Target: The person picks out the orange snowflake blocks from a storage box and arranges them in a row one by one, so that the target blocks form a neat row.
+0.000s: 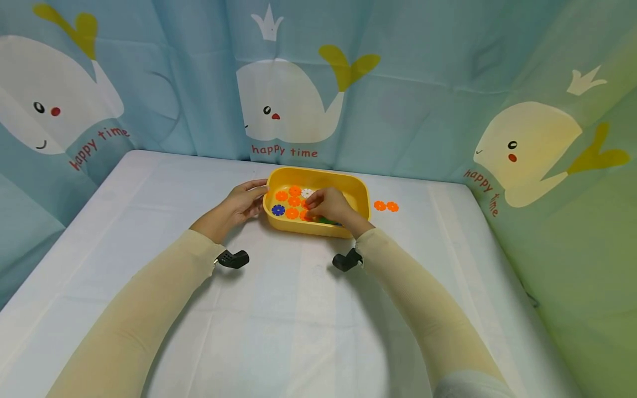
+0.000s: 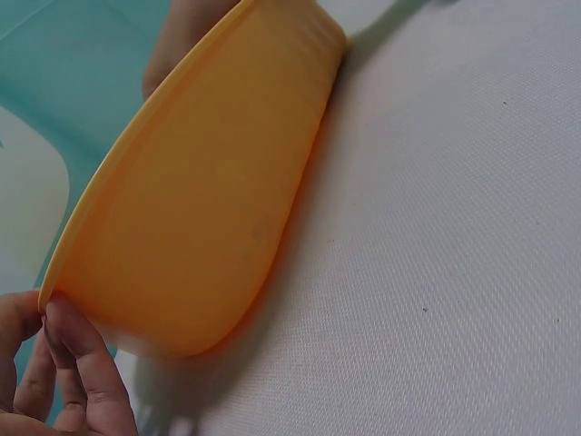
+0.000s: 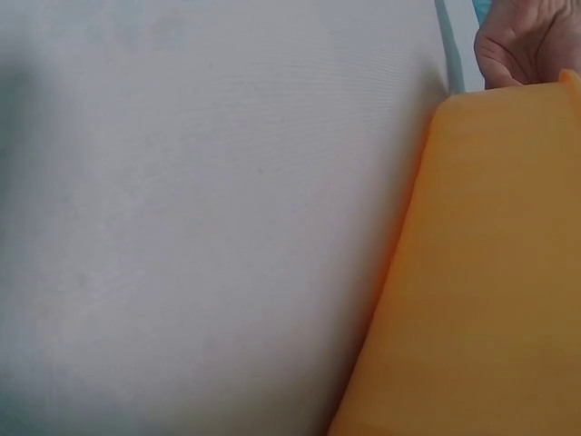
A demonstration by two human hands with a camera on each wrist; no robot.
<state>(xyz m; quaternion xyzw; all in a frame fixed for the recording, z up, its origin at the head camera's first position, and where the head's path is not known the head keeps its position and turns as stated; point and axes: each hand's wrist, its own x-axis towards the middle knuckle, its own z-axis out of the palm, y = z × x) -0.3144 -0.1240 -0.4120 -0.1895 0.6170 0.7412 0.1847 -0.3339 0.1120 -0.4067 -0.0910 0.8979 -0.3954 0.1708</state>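
A yellow basin (image 1: 318,226) stands on the table, holding several orange flower-shaped discs (image 1: 292,213), a blue one (image 1: 278,210), a white one (image 1: 307,193) and something green partly hidden by the right hand. My left hand (image 1: 244,202) pinches the basin's left rim; in the left wrist view its fingers and thumb (image 2: 68,363) grip the rim of the orange-looking wall (image 2: 191,200). Inside the basin, my right hand (image 1: 330,205) reaches over its near side with bent fingertips at the orange discs; whether it pinches one is unclear. The right wrist view shows only the basin wall (image 3: 481,254) and the left hand (image 3: 531,41).
Two orange discs (image 1: 386,206) lie side by side on the white-covered table (image 1: 278,320), just right of the basin. Behind the table hangs a blue curtain (image 1: 199,83) with whale prints. Black wrist cameras sit under both wrists.
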